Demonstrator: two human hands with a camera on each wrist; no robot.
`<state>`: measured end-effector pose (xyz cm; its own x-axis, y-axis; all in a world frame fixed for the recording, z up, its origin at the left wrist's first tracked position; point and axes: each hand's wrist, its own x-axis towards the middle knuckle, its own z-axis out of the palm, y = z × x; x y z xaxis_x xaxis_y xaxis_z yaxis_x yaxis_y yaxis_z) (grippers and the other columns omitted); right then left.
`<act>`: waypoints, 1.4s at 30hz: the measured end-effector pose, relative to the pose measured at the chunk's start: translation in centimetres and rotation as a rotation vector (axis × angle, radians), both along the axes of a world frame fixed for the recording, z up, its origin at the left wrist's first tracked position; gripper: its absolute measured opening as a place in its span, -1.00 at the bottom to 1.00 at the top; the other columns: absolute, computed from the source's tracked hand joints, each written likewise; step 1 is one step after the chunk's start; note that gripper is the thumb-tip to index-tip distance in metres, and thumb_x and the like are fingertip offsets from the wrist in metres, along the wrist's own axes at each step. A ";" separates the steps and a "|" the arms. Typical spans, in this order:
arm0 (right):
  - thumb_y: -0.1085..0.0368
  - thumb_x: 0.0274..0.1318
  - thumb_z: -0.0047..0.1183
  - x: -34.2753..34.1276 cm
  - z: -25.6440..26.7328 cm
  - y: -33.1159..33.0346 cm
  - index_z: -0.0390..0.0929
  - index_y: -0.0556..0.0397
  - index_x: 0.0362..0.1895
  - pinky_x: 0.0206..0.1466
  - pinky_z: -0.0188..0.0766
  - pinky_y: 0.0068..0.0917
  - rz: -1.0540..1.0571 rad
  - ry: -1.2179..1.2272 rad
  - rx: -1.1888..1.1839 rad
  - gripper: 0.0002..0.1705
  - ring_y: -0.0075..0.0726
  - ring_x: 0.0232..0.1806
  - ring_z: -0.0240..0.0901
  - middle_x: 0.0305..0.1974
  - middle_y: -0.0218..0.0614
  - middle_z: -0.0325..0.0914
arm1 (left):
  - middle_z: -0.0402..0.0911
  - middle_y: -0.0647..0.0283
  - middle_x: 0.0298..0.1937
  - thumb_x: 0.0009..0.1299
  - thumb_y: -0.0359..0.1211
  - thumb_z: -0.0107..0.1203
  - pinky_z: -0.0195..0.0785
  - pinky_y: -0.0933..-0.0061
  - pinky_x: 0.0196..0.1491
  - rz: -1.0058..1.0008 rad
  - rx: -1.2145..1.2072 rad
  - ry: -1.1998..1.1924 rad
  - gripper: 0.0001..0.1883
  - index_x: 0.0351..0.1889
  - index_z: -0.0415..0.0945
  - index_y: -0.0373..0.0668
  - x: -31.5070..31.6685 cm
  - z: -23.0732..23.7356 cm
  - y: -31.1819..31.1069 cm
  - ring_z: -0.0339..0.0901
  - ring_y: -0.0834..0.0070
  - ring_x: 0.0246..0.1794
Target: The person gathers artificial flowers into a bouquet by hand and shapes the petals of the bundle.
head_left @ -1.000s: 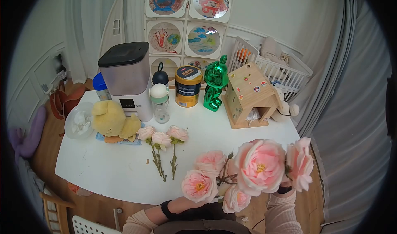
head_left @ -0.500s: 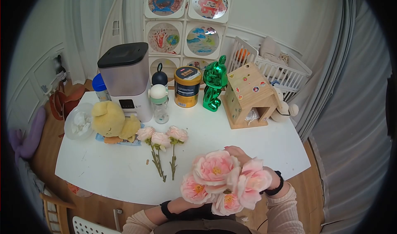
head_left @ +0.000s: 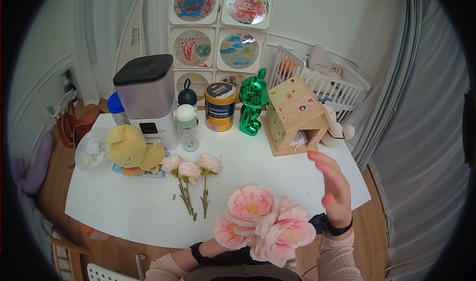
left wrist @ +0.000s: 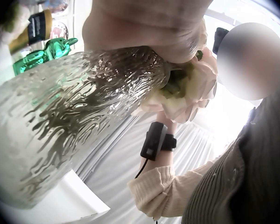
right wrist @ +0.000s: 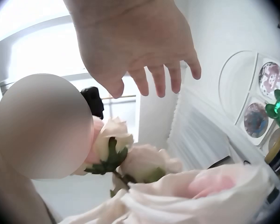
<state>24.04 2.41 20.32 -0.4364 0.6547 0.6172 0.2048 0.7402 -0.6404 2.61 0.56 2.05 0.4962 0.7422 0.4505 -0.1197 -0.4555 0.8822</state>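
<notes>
Counter (head_left: pixel 124 211), white, carries everything here, its near edge closest to the person's body. A grain dispenser (head_left: pixel 150 92) with a black lid stands toward the far left corner, and a sticker-covered wooden house (head_left: pixel 292 107) sits at the far right corner. At the near edge, right of its middle, is a bunch of large pink flowers (head_left: pixel 252 209); the left wrist view shows a textured glass vase (left wrist: pixel 77 121) under a bloom, tilted. The left hand (left wrist: pixel 144 25) holds this vase close to its mouth, with the fingertips hidden; whether the base touches the counter I cannot tell. The right hand (head_left: pixel 334 189) is raised near the right edge, wide, fingers extended and thumb apart, clear of the blooms. A glossy green bear figurine (head_left: pixel 253 102) stands by the far edge, just left of the house. A yellow plush toy (head_left: pixel 129 147) lies near the left edge, beside a translucent bowl (head_left: pixel 83 163) at that edge. A gold-and-black tin (head_left: pixel 220 107) and a sippy bottle (head_left: pixel 188 132) stand between dispenser and figurine. Three pale pink roses (head_left: pixel 189 170) lie left of the middle, stems toward the near edge.
</notes>
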 end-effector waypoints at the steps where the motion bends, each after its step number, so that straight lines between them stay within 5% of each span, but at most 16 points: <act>1: 0.20 0.01 0.07 -0.6 0.8 -0.4 0.39 0.13 0.06 0.26 0.00 -0.06 0.086 -0.034 0.168 -0.50 -0.06 0.22 0.16 0.14 -0.03 0.27 | 0.31 0.20 0.14 0.07 -0.37 0.28 0.15 0.42 0.21 -0.009 -0.047 -0.032 -0.27 0.21 0.15 -0.20 0.1 0.7 0.0 0.30 0.45 0.12; 5: 0.15 -0.02 0.09 -3.0 0.6 -0.7 0.40 -0.05 0.08 0.29 -0.12 0.03 0.300 -0.600 0.210 -0.49 -0.05 0.24 0.13 0.17 -0.21 0.26 | 0.28 0.19 0.15 0.04 -0.37 0.30 0.13 0.41 0.21 -0.030 -0.235 -0.168 -0.20 0.23 0.10 -0.19 -1.3 2.7 -0.4 0.29 0.43 0.13; 8: 0.16 -0.04 0.09 -3.1 -1.5 0.7 0.45 -0.11 0.03 0.29 -0.13 0.06 0.196 -0.661 0.191 -0.53 -0.06 0.24 0.13 0.17 -0.27 0.27 | 0.26 0.19 0.16 0.01 -0.37 0.32 0.12 0.41 0.22 -0.024 -0.366 -0.282 -0.16 0.25 0.06 -0.18 -0.2 4.1 -1.3 0.28 0.42 0.14; 13: 0.22 -0.05 0.08 -2.5 -1.0 -1.0 0.47 -0.09 0.00 0.27 -0.12 0.11 0.115 -0.297 0.159 -0.57 -0.07 0.23 0.15 0.16 -0.27 0.29 | 0.19 0.19 0.18 -0.10 -0.43 0.36 0.11 0.41 0.21 -0.162 -0.492 -0.541 -0.03 0.26 -0.04 -0.16 0.9 2.3 0.4 0.24 0.44 0.16; 14: 0.24 -0.05 0.07 -2.5 -0.4 -1.7 0.47 -0.09 0.00 0.27 -0.12 0.12 0.078 -0.152 0.205 -0.57 -0.07 0.22 0.15 0.16 -0.28 0.29 | 0.29 0.21 0.09 0.32 -0.41 -0.02 0.33 0.48 0.01 0.037 -0.078 -0.307 -0.46 0.23 0.02 -0.12 0.4 8.9 -0.5 0.37 0.43 -0.01; 15: 0.24 -0.05 0.07 -2.6 0.1 -2.4 0.47 -0.09 0.00 0.27 -0.12 0.12 0.075 -0.150 0.202 -0.57 -0.07 0.22 0.15 0.16 -0.28 0.29 | 0.29 0.21 0.09 0.32 -0.41 -0.02 0.33 0.48 0.01 0.035 -0.081 -0.305 -0.46 0.23 0.02 -0.12 0.4 8.8 -0.4 0.37 0.43 -0.01; 17: 0.16 -0.02 0.08 -3.0 0.9 -3.5 0.56 -0.18 -0.17 0.31 -0.24 0.18 0.381 -0.433 0.276 -0.74 -0.04 0.11 0.29 0.01 -0.30 0.45 | 0.31 0.20 0.07 0.39 -0.41 -0.19 0.35 0.44 -0.03 -0.511 -0.947 -0.968 -0.55 0.23 0.01 -0.16 0.4 8.1 -0.3 0.38 0.41 -0.04; 20: -0.25 -0.05 0.00 -3.5 0.6 -3.6 0.40 -0.14 0.10 0.23 -0.35 0.39 0.553 -0.461 0.270 -0.31 -0.01 0.31 0.02 0.23 -0.22 0.21 | 0.26 0.19 0.16 0.41 -0.32 -0.19 0.26 0.39 0.10 -0.272 -0.875 -0.790 -0.53 0.26 -0.01 -0.17 0.5 6.1 0.0 0.29 0.38 0.10; 21: -0.25 -0.05 0.00 -3.6 -0.4 -3.7 0.40 -0.14 0.10 0.23 -0.35 0.39 0.558 -0.458 0.266 -0.31 -0.01 0.31 0.02 0.23 -0.22 0.21 | 0.23 0.18 0.19 0.42 -0.31 -0.18 0.20 0.39 0.15 -0.231 -0.772 -0.717 -0.52 0.27 -0.02 -0.16 0.4 5.7 0.2 0.25 0.39 0.15; 23: 0.16 -0.03 0.10 -3.8 -2.6 -3.7 0.59 -0.19 -0.29 0.31 -0.29 0.18 0.192 -0.501 0.629 -0.82 -0.04 0.09 0.31 -0.01 -0.27 0.47 | 0.17 0.18 0.25 0.42 -0.28 -0.16 0.09 0.40 0.25 -0.156 -0.569 -0.566 -0.49 0.29 -0.04 -0.13 0.2 5.2 0.3 0.16 0.40 0.25; 25: 0.14 -0.09 0.16 -3.5 -2.6 -2.9 0.61 -0.18 -0.42 0.32 -0.35 0.18 0.104 -0.424 0.455 -0.87 -0.05 0.13 0.28 -0.02 -0.35 0.48 | 0.14 0.17 0.29 0.42 -0.27 -0.15 0.03 0.41 0.30 -0.124 -0.469 -0.489 -0.47 0.30 -0.05 -0.12 0.1 5.2 0.2 0.11 0.40 0.30; 27: 0.20 -0.13 0.16 -3.6 -2.4 -1.7 0.57 -0.08 -0.51 0.30 -0.28 0.19 0.100 -0.430 0.189 -0.88 -0.09 0.23 0.15 0.10 -0.37 0.36 | 0.08 0.18 0.32 0.42 -0.26 -0.15 -0.04 0.42 0.33 -0.196 -0.788 -0.391 -0.46 0.32 -0.06 -0.10 -0.1 5.7 0.0 0.05 0.42 0.33; 28: 0.22 -0.16 0.18 -3.7 -2.5 -1.5 0.58 -0.10 -0.52 0.31 -0.34 0.21 0.136 -0.475 0.164 -0.91 -0.09 0.24 0.14 0.07 -0.38 0.39 | 0.12 0.16 0.27 0.22 -0.44 0.09 0.02 0.38 0.29 -0.170 -0.607 -0.331 -0.25 0.31 -0.13 -0.14 -0.1 4.9 0.4 0.11 0.42 0.29; 34: 0.11 -0.03 0.14 -3.4 -2.1 -2.1 0.62 -0.11 -0.38 0.36 -0.40 0.15 0.118 -0.398 0.318 -0.82 -0.24 0.06 0.40 -0.17 -0.42 0.57 | 0.06 0.17 0.32 0.26 -0.40 0.07 0.02 0.36 0.30 -0.228 -0.903 -0.809 -0.21 0.36 -0.21 -0.10 0.3 6.8 -0.2 0.07 0.42 0.32; 37: 0.10 -0.01 0.12 -3.3 -2.5 -2.3 0.63 -0.12 -0.26 0.36 -0.32 0.14 0.065 -0.525 0.218 -0.76 -0.38 -0.05 0.47 -0.27 -0.49 0.60 | 0.13 0.19 0.28 0.39 -0.29 -0.09 0.00 0.41 0.33 -0.240 -0.393 -0.491 -0.45 0.29 -0.02 -0.15 0.1 5.8 0.2 0.06 0.42 0.32; 42: 0.15 0.00 0.10 -2.4 -3.4 -1.2 0.62 -0.12 -0.19 0.36 -0.25 0.12 0.081 -0.553 0.186 -0.74 -0.42 -0.02 0.45 -0.27 -0.52 0.60 | 0.10 0.22 0.30 0.29 -0.27 0.07 0.02 0.41 0.30 -0.256 -0.706 -0.451 -0.26 0.35 -0.12 -0.11 0.2 3.5 0.2 0.10 0.44 0.29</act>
